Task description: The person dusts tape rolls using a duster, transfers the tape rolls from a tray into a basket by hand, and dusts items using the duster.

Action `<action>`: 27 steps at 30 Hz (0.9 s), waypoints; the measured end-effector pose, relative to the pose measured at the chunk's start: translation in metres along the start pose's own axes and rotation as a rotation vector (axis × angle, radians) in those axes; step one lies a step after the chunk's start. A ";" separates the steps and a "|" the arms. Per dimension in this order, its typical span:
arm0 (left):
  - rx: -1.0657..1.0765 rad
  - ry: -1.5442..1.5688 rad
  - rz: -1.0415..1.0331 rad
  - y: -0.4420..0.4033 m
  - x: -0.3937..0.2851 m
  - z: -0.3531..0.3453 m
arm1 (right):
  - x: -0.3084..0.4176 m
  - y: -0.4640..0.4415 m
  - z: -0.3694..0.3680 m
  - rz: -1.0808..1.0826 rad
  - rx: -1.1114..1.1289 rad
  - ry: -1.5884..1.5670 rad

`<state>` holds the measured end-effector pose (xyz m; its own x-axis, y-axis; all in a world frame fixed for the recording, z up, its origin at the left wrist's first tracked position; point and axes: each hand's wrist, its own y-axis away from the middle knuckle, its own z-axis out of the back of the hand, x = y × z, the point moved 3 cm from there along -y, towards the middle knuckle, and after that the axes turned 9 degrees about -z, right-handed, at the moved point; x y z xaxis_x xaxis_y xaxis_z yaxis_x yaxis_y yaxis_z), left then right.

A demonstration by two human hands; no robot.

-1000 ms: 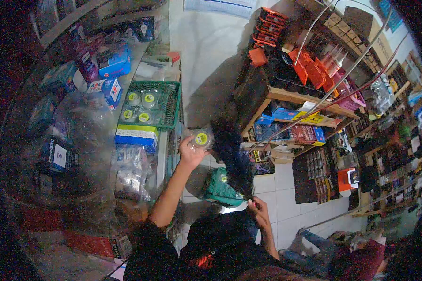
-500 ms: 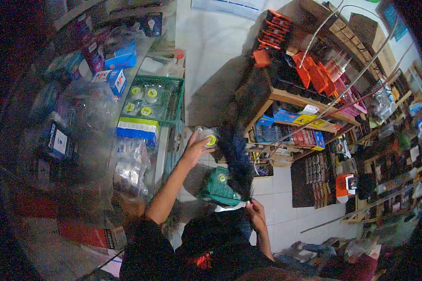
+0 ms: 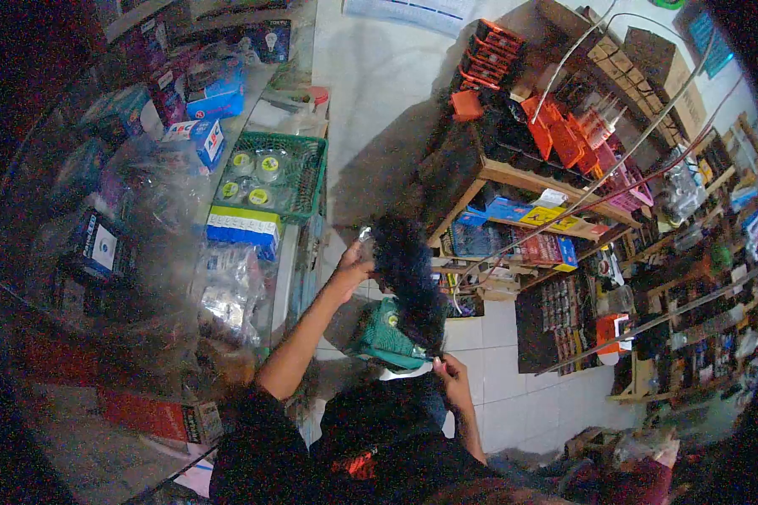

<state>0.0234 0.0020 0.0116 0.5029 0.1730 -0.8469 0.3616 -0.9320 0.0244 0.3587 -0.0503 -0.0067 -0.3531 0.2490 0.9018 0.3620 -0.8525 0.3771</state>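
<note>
My left hand [image 3: 351, 273] is closed around a clear plastic container [image 3: 365, 235], most of it hidden by the fingers and a black feather duster [image 3: 406, 261]. The duster's dark plumes hang across the middle and touch or overlap the container; I cannot tell which. Its lower end runs down to my right hand [image 3: 454, 380], whose fingers are closed on the handle. Between my hands, in front of my body, is a green plastic basket [image 3: 375, 343] with a container bearing a yellow label [image 3: 392, 321] in it.
On the glass counter at left, a green basket [image 3: 322, 172] holds several yellow-labelled containers. A yellow-blue box [image 3: 244, 227] and plastic-wrapped goods [image 3: 229, 295] lie nearer. Wooden shelves [image 3: 522, 172] with orange trays [image 3: 564, 135] stand at right, and long rods [image 3: 632, 156] cross in front.
The container in my left hand has tilted, so its yellow label no longer shows. The duster's plumes have swung left toward that hand. The view has shifted slightly.
</note>
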 end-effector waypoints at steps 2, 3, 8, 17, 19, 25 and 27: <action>-0.057 -0.023 -0.007 -0.003 0.000 0.000 | 0.007 0.004 -0.004 -0.032 0.067 -0.013; -0.047 -0.015 -0.039 -0.009 0.004 0.002 | 0.006 0.003 -0.004 -0.017 0.032 -0.029; -0.014 -0.126 -0.085 -0.012 0.008 0.005 | -0.008 -0.001 0.003 -0.050 -0.038 -0.042; -0.020 -0.330 -0.153 -0.023 0.019 0.017 | 0.045 0.019 -0.001 -0.151 0.041 -0.119; 0.010 -0.398 -0.212 -0.022 0.018 0.016 | 0.042 0.016 -0.003 -0.162 0.007 -0.130; 0.024 -0.450 -0.323 -0.025 0.025 0.013 | 0.019 0.006 0.004 -0.134 0.024 -0.109; 0.018 -0.469 -0.318 -0.020 0.025 0.011 | 0.016 0.006 0.005 -0.144 0.022 -0.122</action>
<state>0.0201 0.0217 -0.0155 -0.0330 0.2899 -0.9565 0.4230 -0.8630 -0.2762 0.3597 -0.0494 0.0115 -0.2959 0.4225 0.8567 0.3349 -0.7940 0.5073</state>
